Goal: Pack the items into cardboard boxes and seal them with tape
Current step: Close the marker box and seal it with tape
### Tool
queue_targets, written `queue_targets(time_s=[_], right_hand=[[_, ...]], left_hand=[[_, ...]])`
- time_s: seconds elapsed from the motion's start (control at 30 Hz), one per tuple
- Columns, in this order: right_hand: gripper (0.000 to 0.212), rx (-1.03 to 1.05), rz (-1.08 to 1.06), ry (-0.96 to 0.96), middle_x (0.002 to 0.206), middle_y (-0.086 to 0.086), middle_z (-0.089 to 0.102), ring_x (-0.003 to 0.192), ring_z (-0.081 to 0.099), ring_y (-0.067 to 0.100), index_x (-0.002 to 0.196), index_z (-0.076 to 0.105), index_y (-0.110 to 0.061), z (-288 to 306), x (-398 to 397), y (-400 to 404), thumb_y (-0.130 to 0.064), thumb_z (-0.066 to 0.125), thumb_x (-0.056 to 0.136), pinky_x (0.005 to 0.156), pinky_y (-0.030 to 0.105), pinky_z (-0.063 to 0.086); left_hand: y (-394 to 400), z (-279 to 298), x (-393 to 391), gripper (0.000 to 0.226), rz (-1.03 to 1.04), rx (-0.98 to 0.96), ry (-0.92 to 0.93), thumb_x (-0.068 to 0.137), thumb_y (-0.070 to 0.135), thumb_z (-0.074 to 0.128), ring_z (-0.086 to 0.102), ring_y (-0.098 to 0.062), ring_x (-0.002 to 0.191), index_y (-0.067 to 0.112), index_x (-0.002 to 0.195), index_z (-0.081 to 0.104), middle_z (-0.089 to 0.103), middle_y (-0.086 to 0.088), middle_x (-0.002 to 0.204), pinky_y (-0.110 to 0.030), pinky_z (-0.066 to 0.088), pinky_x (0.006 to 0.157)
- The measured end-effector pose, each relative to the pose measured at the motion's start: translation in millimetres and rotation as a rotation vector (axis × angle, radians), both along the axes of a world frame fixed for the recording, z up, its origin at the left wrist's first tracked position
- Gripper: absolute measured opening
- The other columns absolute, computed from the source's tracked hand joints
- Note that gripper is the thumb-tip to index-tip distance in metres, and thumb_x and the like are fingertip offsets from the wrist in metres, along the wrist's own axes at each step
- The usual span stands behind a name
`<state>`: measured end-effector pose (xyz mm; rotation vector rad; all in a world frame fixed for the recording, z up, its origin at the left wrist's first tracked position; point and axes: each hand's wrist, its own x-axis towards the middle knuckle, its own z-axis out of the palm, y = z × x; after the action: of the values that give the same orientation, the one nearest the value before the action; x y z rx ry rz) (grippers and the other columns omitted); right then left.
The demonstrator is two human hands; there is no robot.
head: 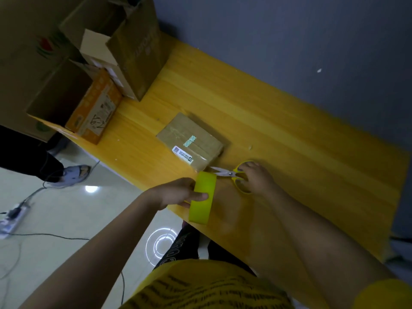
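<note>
Two hands are busy at the near edge of the yellow wooden table [278, 130], low in the middle of the frame. The left hand [178, 192] grips a roll of yellow tape [202, 198], thumb curled over its outer face and fingers hidden behind it, holding the roll upright at the table's edge. Just right of it, the right hand [256, 179] has its fingers curled through the yellow handles of a pair of scissors [231, 174]. The blades point left toward the roll, their tips near the corner of a small cardboard box [189, 139]; whether the blades are parted I cannot tell.

That small box lies flat on the table in the centre of the frame, its flaps closed, with shiny tape across the top, a short patterned strip and a white label near its nearer end.

In the upper left stands a cluster of larger cardboard boxes [133, 52], some open, with an orange carton [95, 108] beside them at the table's left end.

At far left another person's foot in a slipper [73, 172] rests on the pale floor, near a power strip [13, 217] and trailing cables.
</note>
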<state>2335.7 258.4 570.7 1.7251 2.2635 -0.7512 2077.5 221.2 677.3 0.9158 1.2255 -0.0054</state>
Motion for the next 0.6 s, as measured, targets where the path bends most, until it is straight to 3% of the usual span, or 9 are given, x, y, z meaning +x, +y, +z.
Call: queue_targets(time_s=[0.1,0.17,0.23,0.33,0.43,0.5,0.6], right_hand=[[0.045,0.015,-0.032,-0.011,0.136,0.005,0.049,0.126,0.042,0.025,0.132,0.051,-0.015,2,-5,-5,-0.032,0.059,0.091,0.102,0.029,0.032],[0.035,0.091,-0.118,0.029,0.126,0.007,0.054,0.121,0.046,0.028,0.123,0.060,-0.015,9,-7,-9,-0.026,0.059,0.090,0.099,0.032,0.037],[0.019,0.198,-0.435,0.270,0.103,0.010,0.063,0.104,0.056,0.029,0.098,0.070,-0.011,22,-11,-17,-0.025,0.059,0.091,0.087,0.036,0.045],[0.040,-0.128,-1.016,0.857,0.090,0.009,0.073,0.089,0.067,0.023,0.083,0.073,-0.012,54,-13,-33,-0.047,0.055,0.093,0.083,0.038,0.050],[0.036,-0.303,-1.145,1.133,0.095,0.006,0.074,0.088,0.070,0.020,0.092,0.072,-0.017,73,4,-51,-0.048,0.054,0.090,0.078,0.036,0.056],[0.027,-0.243,-1.234,1.289,0.090,0.001,0.075,0.082,0.071,0.014,0.095,0.071,-0.017,85,26,-62,-0.040,0.058,0.090,0.066,0.028,0.055],[0.011,-0.062,-1.351,1.340,0.090,-0.001,0.073,0.080,0.070,0.013,0.092,0.071,-0.019,95,68,-80,-0.026,0.063,0.090,0.062,0.024,0.054]], left_hand=[[6,4,1,0.024,0.023,0.034,0.000,0.091,0.028,0.063,0.063,-0.006,0.095,0.022,0.112,0.055,0.065,0.004,0.110,-0.014,0.052,0.066],[9,6,6,0.026,0.042,0.050,-0.026,0.090,0.027,0.063,0.065,-0.005,0.093,0.021,0.114,0.056,0.067,0.004,0.109,-0.014,0.052,0.065],[13,8,15,0.022,0.065,0.064,-0.078,0.090,0.027,0.063,0.068,-0.002,0.088,0.025,0.111,0.059,0.071,0.009,0.101,-0.013,0.052,0.063],[21,15,47,0.017,0.054,0.108,-0.157,0.091,0.029,0.062,0.068,0.002,0.086,0.033,0.107,0.058,0.071,0.017,0.097,-0.012,0.052,0.063],[28,18,96,0.033,-0.024,0.177,-0.202,0.092,0.030,0.060,0.065,-0.006,0.099,0.024,0.124,0.053,0.064,0.007,0.116,-0.024,0.055,0.076],[29,19,132,0.040,-0.080,0.204,-0.211,0.093,0.024,0.060,0.062,-0.017,0.104,0.014,0.130,0.049,0.061,-0.004,0.122,-0.037,0.053,0.088],[26,21,184,0.040,-0.109,0.209,-0.245,0.094,0.016,0.059,0.061,-0.021,0.100,0.002,0.129,0.049,0.062,-0.011,0.113,-0.033,0.053,0.084]])
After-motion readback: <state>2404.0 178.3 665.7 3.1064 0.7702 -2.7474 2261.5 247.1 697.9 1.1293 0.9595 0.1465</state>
